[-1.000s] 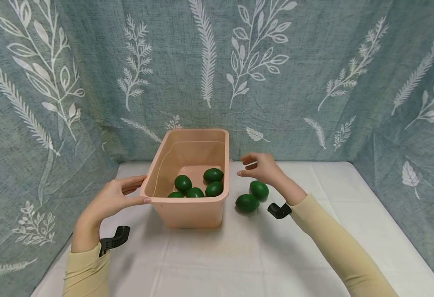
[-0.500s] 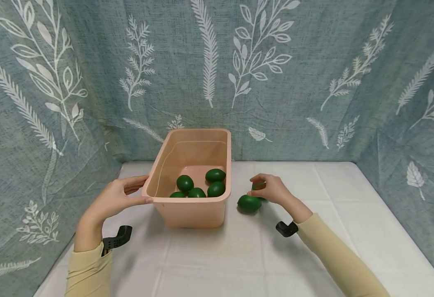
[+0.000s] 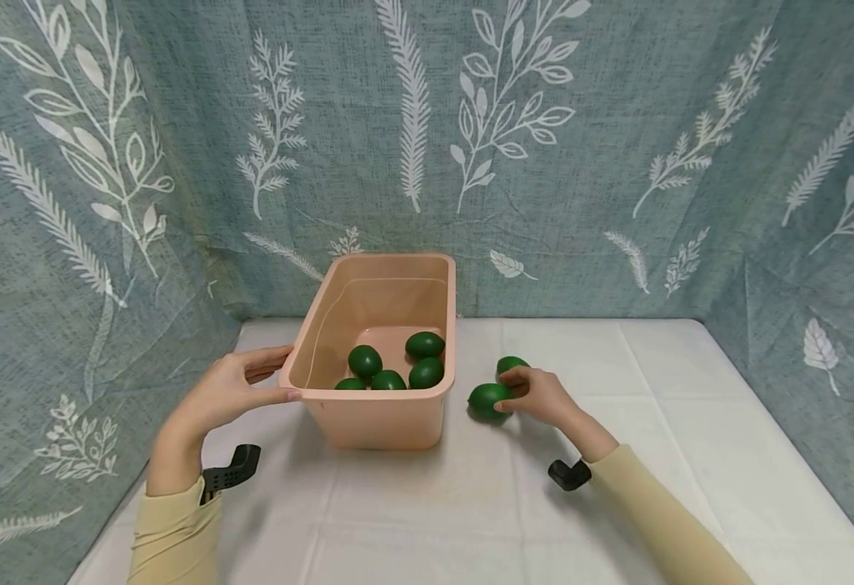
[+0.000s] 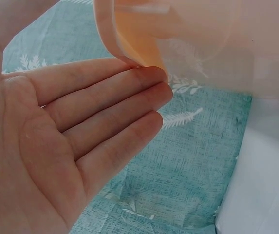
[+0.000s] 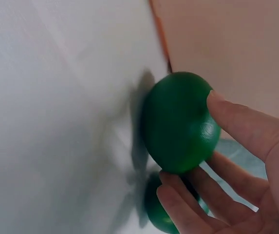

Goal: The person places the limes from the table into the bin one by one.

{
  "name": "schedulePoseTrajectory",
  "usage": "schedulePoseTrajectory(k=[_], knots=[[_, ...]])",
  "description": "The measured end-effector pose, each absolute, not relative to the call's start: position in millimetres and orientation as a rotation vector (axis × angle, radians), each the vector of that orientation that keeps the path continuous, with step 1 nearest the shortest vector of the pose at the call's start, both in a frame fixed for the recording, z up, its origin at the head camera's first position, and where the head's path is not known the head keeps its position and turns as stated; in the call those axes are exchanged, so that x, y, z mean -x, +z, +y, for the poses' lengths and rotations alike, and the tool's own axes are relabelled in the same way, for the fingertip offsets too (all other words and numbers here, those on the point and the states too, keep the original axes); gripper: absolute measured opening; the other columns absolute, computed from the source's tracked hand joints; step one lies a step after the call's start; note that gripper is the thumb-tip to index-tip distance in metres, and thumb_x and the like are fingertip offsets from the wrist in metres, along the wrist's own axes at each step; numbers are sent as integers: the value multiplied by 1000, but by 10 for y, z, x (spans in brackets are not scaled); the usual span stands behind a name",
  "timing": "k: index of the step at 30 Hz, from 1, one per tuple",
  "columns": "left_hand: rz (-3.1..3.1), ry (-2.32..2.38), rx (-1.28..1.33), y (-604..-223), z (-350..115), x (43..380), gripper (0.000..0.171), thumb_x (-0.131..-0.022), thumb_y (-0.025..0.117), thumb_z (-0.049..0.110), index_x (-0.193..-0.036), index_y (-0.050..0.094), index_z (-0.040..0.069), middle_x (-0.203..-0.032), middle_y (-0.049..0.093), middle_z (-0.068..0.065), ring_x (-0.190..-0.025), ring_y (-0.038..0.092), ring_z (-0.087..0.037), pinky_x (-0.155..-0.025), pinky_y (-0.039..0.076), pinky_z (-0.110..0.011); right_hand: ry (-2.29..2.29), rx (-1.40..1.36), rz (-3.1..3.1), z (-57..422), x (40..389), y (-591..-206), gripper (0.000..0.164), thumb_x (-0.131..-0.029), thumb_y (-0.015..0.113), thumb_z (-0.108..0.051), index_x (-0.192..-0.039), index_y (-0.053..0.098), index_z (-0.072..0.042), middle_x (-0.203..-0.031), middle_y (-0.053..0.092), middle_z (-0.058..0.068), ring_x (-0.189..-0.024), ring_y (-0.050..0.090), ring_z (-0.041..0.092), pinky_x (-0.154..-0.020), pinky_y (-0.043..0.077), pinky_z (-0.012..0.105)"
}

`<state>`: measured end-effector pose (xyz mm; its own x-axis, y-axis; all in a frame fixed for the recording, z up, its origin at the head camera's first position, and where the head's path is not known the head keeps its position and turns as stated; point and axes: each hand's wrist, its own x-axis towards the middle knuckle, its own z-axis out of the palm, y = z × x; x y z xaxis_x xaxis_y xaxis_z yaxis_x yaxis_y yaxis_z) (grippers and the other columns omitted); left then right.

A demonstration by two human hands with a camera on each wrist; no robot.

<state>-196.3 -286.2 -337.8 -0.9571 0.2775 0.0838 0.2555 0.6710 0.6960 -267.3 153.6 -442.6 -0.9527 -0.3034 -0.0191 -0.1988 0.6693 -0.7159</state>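
Note:
My right hand (image 3: 544,396) pinches a glossy dark green lime (image 5: 180,122) on the tablecloth, right of the bin. In the right wrist view its thumb lies on one side and the fingers on the other. A second lime (image 3: 510,365) sits just behind, partly hidden by the hand. My left hand (image 3: 222,396) rests at the near left corner of a peach plastic bin (image 3: 383,418). In the left wrist view its fingers (image 4: 115,105) are straight, their tips touching the rim. Inside the bin lie several limes (image 3: 427,372), some partly hidden by the front wall.
A white cloth (image 3: 602,349) covers the table. Blue-green fabric (image 3: 368,162) with white leaf prints hangs behind and at both sides. The bin stands near the table's back, left of centre.
My right hand has come down and toward me from beside the bin's right rim to the nearer lime, which it now pinches. The left hand stays at the bin's corner.

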Motion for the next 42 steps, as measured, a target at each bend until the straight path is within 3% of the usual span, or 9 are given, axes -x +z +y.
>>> schedulePoseTrajectory(k=[12, 29, 42], knots=[[2845, 1175, -443, -3375, -2863, 1960, 72, -81, 74, 42, -140, 48, 13, -141, 51, -9, -129, 47, -35, -105, 46, -46, -1099, 369, 2808, 1439, 2618, -4540, 57, -75, 81, -28, -124, 61, -7, -122, 63, 12, -108, 60, 28, -88, 54, 43], [2850, 1171, -435, -3374, -2854, 1947, 71, -80, 74, 43, -140, 49, 13, -140, 51, -8, -129, 48, -34, -104, 46, -46, -1168, 308, 2797, 1366, 2551, -4510, 56, -67, 86, -28, -116, 66, -11, -114, 67, 9, -100, 64, 25, -82, 57, 38], [2850, 1172, -444, -3369, -2857, 1952, 71, -80, 74, 43, -140, 49, 13, -140, 51, -9, -129, 47, -35, -105, 46, -46, -1171, 409, 2816, 1404, 2568, -4090, 52, -70, 84, -30, -116, 65, -13, -112, 67, 10, -87, 66, 21, -71, 57, 32]])
